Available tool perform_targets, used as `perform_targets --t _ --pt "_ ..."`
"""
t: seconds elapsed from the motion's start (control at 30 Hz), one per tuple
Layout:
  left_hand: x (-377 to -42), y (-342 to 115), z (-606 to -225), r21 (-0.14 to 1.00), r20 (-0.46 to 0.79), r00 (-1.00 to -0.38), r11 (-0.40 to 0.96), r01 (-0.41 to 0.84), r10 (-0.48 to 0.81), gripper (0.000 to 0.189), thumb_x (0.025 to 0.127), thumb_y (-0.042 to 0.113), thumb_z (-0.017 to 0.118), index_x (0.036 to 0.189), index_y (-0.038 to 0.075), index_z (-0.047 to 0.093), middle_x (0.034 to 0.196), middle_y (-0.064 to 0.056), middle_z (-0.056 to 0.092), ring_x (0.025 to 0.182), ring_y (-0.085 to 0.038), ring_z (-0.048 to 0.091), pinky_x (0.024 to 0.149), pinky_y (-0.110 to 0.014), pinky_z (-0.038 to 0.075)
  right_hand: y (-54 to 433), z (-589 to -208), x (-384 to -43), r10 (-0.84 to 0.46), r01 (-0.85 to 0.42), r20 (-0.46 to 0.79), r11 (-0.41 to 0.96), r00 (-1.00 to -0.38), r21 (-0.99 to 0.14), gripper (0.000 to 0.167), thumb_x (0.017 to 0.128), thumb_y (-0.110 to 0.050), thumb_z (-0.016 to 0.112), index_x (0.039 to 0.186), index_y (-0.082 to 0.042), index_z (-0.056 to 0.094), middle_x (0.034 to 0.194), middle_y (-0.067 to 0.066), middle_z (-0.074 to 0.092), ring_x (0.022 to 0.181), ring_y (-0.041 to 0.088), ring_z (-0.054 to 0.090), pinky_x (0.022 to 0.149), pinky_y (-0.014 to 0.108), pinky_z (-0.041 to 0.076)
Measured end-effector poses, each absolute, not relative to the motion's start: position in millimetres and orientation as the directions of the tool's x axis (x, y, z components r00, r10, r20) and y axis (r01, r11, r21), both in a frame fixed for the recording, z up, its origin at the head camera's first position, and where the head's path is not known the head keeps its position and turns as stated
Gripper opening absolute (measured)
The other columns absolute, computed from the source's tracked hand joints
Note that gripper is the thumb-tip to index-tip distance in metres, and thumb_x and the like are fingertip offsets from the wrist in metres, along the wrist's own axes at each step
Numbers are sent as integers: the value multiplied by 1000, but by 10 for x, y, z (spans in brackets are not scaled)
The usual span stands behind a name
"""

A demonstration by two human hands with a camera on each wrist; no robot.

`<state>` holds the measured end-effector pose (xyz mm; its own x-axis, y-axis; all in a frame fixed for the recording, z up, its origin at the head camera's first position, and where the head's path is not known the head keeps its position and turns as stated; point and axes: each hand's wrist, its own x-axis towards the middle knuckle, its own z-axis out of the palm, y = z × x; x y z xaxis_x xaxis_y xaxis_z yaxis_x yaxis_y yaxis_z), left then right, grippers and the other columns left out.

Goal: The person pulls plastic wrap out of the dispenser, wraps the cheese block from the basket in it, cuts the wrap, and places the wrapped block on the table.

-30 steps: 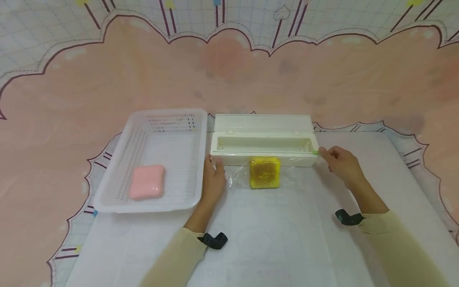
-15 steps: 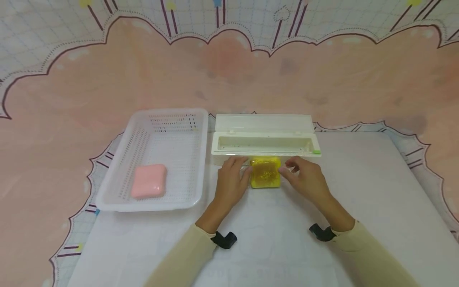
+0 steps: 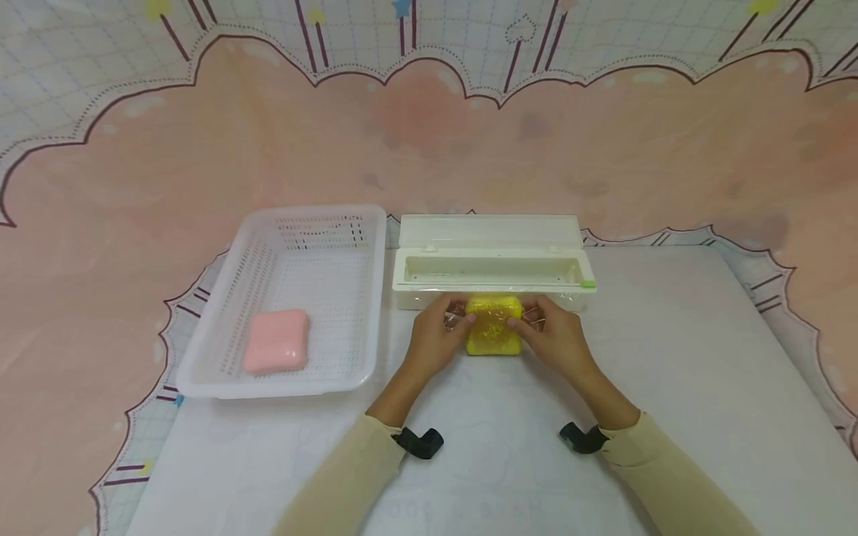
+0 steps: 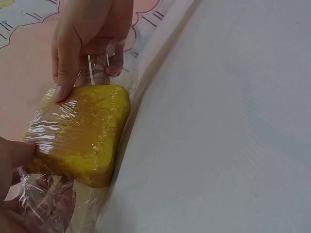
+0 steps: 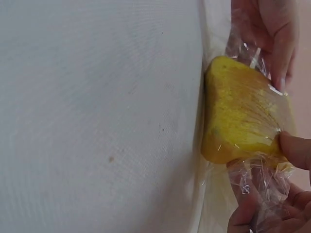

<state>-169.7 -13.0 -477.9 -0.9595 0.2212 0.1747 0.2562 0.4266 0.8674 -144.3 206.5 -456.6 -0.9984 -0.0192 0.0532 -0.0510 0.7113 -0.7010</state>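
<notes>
A yellow block (image 3: pixel 494 335) with a brownish top, shaped like a thick rounded square, stands in front of the open white cling film dispenser (image 3: pixel 489 231). Clear cling film (image 4: pixel 46 194) stretches over its top and bunches at both sides. My left hand (image 3: pixel 431 342) grips the block's left side, thumb on the top and fingers in the crumpled film. Opposite it, my right hand (image 3: pixel 558 341) holds the right side in the same manner. In the right wrist view, fingers of the nearer hand reach below the block (image 5: pixel 243 116); its underside is hidden.
Left of the dispenser is a white perforated basket (image 3: pixel 375 313) holding a pink rounded block (image 3: pixel 276 341). A green slider (image 3: pixel 588 284) sits at the right end of the dispenser's front edge. White cloth covers the table (image 3: pixel 496 461), with a patterned cloth (image 3: pixel 415 164) behind.
My right hand has left the green slider and come to the block's right side. My left hand has moved right from the dispenser's left end. Both now hold the block, with the film gathered at its sides.
</notes>
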Motion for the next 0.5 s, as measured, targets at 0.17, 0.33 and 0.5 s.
perform_targets --t 0.17,0.33,0.5 --pt "-1658 -148 -4761 883 161 -958 398 247 237 26 97 21 71 121 11 63 111 -5 71 106 -18 67 88 -28 58 2078 -4546 -1420 -39 -75 67 707 -997 -704 34 95 -29 74 117 -7 62 101 14 73 90 27 69 73 33 56" --pt "-1624 -143 -4744 893 137 -961 389 225 241 26 98 24 69 121 13 63 110 -4 71 105 -17 67 88 -29 58 2076 -4528 -1415 -47 -90 80 711 -996 -697 32 95 -29 74 115 -7 63 98 13 73 86 25 68 69 30 53" --pt "-1585 -147 -4716 891 108 -965 407 200 238 26 100 25 68 121 12 62 110 -5 71 100 -17 68 86 -30 58 2062 -4496 -1388 -47 -78 64 714 -997 -695 29 94 -29 75 109 -7 64 91 10 70 78 22 60 60 27 48"
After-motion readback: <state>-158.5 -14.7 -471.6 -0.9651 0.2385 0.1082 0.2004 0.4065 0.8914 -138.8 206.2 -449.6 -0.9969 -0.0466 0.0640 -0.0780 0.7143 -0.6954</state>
